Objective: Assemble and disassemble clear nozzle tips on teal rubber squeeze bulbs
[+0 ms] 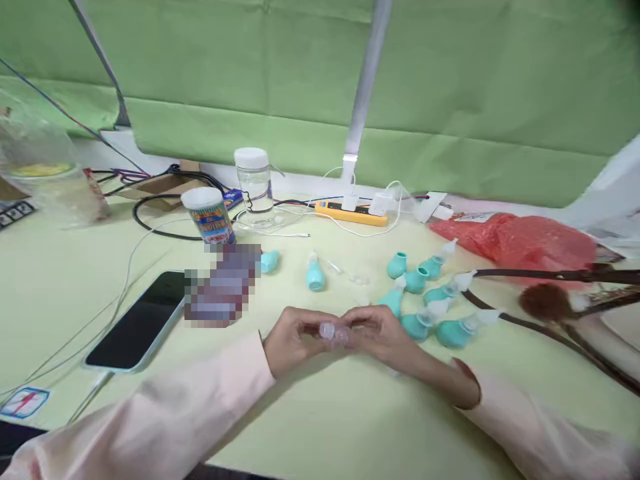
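My left hand [295, 343] and my right hand [383, 333] meet above the near middle of the table. Between their closed fingers they grip a small clear plastic nozzle piece [336, 333]; its finer shape is blurred. Just beyond, a teal rubber bulb [315, 277] stands with a clear tip on top, and loose clear plastic pieces [357, 279] lie to its right. Several teal bulbs with translucent nozzles [454, 333] rest beside my right hand. Two bulbs without nozzles [397, 265] show open necks. Another teal bulb [270, 261] lies farther left.
On the left lie a phone [140, 323] with a cable and a pixelated object [225, 283]. A printed tub [209, 217], a clear jar [255, 193] and an orange power strip [350, 213] stand at the back. To the right are a red plastic bag [520, 240] and brown straps [530, 275].
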The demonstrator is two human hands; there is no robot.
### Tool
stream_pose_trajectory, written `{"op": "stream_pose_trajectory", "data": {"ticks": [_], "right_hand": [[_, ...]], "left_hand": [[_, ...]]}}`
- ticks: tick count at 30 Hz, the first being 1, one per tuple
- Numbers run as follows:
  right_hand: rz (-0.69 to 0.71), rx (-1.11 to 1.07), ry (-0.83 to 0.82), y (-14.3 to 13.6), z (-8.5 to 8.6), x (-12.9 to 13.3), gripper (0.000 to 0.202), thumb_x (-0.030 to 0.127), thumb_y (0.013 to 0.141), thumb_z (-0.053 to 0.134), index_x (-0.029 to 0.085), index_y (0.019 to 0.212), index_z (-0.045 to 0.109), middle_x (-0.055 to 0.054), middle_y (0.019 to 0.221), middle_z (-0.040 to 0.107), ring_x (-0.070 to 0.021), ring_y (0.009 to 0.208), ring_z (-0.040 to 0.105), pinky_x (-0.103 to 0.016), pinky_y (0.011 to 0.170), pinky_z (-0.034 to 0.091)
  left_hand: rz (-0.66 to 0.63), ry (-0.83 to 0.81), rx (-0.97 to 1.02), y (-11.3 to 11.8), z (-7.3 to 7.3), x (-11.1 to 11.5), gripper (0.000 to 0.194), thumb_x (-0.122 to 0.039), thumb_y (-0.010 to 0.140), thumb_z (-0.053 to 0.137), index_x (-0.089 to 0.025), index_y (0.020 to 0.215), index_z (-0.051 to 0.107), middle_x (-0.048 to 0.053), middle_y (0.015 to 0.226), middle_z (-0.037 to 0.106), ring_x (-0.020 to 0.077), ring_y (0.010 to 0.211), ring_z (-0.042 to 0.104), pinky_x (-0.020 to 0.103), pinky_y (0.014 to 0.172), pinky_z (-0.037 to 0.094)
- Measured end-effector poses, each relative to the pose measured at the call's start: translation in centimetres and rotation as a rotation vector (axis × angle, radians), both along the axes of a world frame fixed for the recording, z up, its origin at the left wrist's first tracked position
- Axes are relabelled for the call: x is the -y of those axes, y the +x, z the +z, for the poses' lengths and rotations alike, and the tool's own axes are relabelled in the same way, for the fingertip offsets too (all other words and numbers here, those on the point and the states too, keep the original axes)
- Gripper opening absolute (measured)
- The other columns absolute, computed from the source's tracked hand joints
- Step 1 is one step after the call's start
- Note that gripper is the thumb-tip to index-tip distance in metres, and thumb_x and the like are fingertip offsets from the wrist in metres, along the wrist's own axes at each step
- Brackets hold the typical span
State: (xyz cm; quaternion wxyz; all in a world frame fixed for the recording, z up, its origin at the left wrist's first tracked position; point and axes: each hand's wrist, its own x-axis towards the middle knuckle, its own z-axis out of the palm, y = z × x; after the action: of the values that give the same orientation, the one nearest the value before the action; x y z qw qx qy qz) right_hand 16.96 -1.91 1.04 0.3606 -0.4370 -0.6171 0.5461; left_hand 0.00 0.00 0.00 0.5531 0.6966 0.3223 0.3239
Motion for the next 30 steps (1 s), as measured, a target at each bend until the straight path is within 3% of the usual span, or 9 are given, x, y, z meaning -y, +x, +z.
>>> {"op": "stream_pose_trajectory", "data": {"ticks": [13,21,30], "right_hand": [[-0.011,-0.133,-0.183,-0.27,0.42,-0.06,0.017,0.024,0.057,0.069,0.014,0.070,0.065,-0.001,0.060,0.059,-0.0114,0.053,0.053,-0.026,0.052,0.046],[0.005,-0.070,-0.015,-0.09,0.67,0.03,0.015,0.021,0.061,0.067,0.014,0.075,0.065,-0.003,0.071,0.060,-0.0125,0.062,0.053,-0.026,0.057,0.044],[-0.017,-0.035,-0.025,-0.22,0.35,0.22,0.015,0.026,0.063,0.065,0.015,0.072,0.063,-0.002,0.067,0.057,-0.0120,0.060,0.050,-0.023,0.049,0.044]], "left_hand": [[0.025,0.117,0.002,-0.22,0.01,-0.04,0.019,-0.021,0.069,0.060,-0.011,0.085,0.066,0.005,0.074,0.067,0.0140,0.065,0.058,0.023,0.060,0.048],[0.051,0.163,-0.004,-0.13,-0.19,-0.07,0.021,-0.021,0.068,0.061,-0.013,0.087,0.065,0.006,0.078,0.067,0.0144,0.065,0.059,0.024,0.059,0.048],[0.064,0.185,-0.003,-0.22,-0.32,0.07,0.020,-0.021,0.068,0.061,-0.013,0.086,0.066,0.005,0.076,0.068,0.0143,0.064,0.060,0.023,0.058,0.048]]}}
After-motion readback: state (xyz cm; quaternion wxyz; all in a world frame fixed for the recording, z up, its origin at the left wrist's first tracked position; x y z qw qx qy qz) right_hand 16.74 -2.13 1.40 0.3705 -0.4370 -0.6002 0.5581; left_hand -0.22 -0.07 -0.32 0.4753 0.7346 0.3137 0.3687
